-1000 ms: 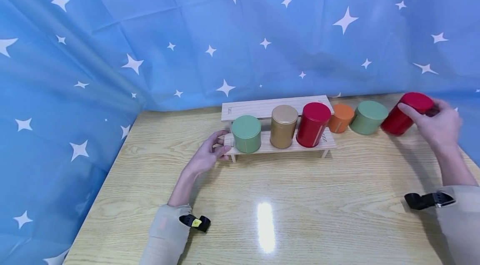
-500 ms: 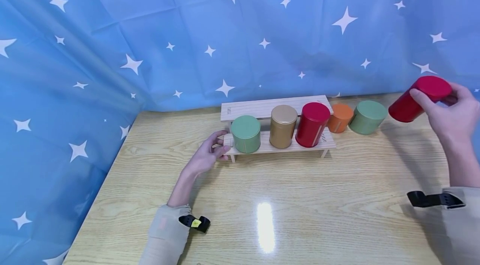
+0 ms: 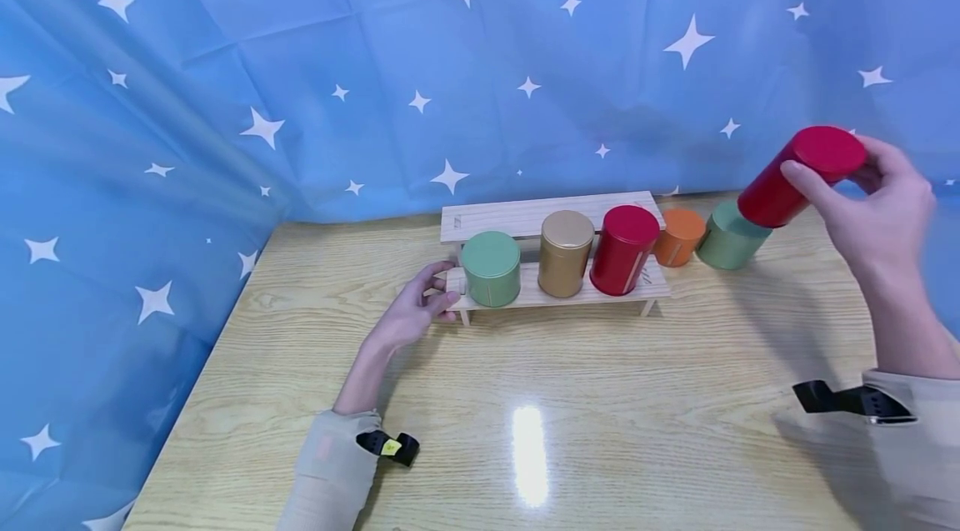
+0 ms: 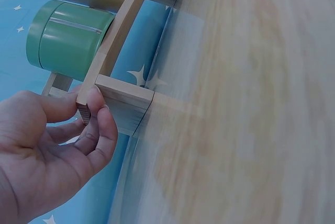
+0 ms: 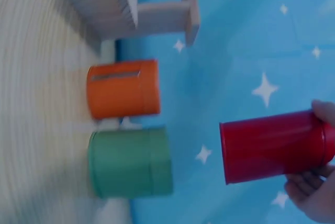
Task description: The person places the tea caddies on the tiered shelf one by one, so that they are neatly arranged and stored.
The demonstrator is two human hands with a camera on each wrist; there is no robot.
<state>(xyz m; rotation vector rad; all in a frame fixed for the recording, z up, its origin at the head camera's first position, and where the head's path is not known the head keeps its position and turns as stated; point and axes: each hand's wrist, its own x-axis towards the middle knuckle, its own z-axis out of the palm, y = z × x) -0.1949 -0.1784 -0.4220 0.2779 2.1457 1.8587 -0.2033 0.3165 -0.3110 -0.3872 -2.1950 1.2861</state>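
My right hand (image 3: 885, 214) grips a tall red canister (image 5: 272, 145) near its lid and holds it tilted in the air. In the head view it overlaps the short green canister (image 3: 729, 246) on the table; the right wrist view shows a gap between them. My left hand (image 4: 63, 150) pinches the left end of a two-tier wooden rack (image 4: 118, 41) between thumb and fingers. On the rack's lower tier stand a green canister (image 3: 491, 268), a gold canister (image 3: 566, 256) and another red canister (image 3: 624, 252).
An orange canister (image 3: 678, 239) stands between the rack and the short green canister. The rack's upper tier (image 3: 555, 214) is a bare plank. Behind the wooden table (image 3: 600, 398) hangs a blue curtain with white stars (image 3: 375, 39).
My right hand has lifted the tall red canister off the table, then carried it left over the short green canister. The left hand stays on the rack.
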